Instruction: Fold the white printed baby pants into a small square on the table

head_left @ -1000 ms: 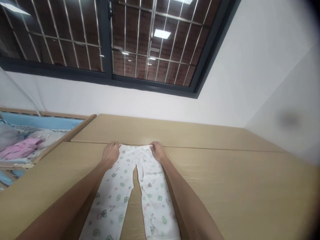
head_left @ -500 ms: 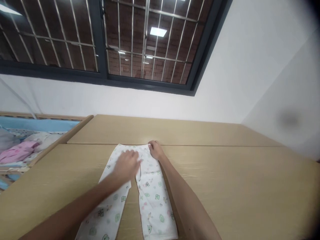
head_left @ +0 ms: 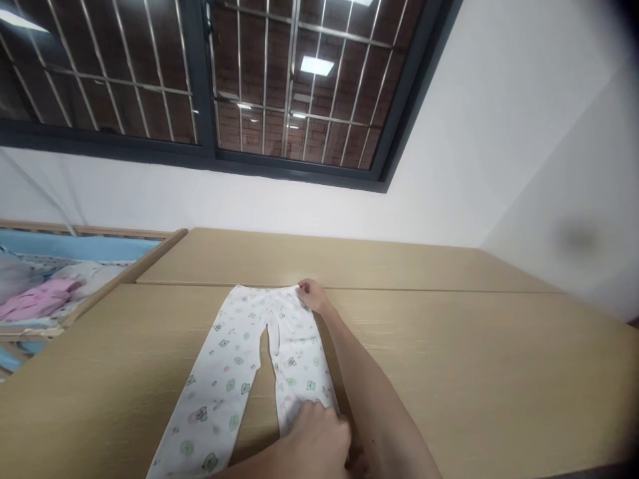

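A pair of white child's pants [head_left: 219, 366] with a green, pink and dark print lies flat on the wooden tabletop, waistband at the far end and legs spread toward me. My right hand [head_left: 312, 296] pinches the right corner of the waistband. Lower down, my left hand [head_left: 319, 432] is closed over the lower part of the right leg, its knuckles up; it covers that leg's end, and its fingertips are hidden. The left leg runs out of the bottom of the view.
The wooden tabletop [head_left: 449, 359] reaches back to a white wall [head_left: 279, 206] under a dark-framed barred window [head_left: 294, 173]. At the left stands a wooden crib [head_left: 154, 256] with blue lining and a pink cloth [head_left: 42, 299] inside.
My left hand has moved from near the waistband down to the lower right leg, uncovering the pants' upper part. My right hand stays at the waistband corner.
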Tool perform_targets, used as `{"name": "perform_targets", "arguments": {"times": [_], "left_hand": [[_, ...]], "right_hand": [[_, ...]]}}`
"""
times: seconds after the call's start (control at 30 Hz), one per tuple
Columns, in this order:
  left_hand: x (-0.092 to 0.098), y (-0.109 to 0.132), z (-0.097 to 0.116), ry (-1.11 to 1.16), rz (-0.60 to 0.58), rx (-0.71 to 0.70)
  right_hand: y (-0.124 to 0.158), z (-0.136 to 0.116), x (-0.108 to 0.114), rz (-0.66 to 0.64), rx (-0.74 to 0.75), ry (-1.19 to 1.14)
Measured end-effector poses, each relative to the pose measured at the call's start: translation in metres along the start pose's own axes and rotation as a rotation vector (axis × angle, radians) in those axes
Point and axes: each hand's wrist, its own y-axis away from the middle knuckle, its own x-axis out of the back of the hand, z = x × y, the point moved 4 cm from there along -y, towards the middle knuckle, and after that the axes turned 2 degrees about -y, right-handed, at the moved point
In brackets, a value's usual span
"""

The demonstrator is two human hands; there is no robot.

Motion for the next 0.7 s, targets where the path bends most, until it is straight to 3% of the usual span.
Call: {"name": "perform_targets", "arguments": {"times": [0.17,0.33,0.57,0.7], "left_hand": [[-0.005,-0.001,0.001,-0.027,-0.012,-0.01],[-0.006,0.004,-0.01,0.05,0.105,0.022],[0.02,0.047,-0.031,0.607,0.316,0.082],[0.012,0.084,-0.055,0.934,0.358,0.109]], "right_hand": [[-0.002,0.0,0.0,0.007,-0.036,-0.053],[0.0,0.0,0.001,0.011,-0.068,-0.074],[0.001,-0.015,0.004,0.035,-0.108,-0.082],[0.0,-0.031,-0.003,0.056,-0.114,-0.117]]}}
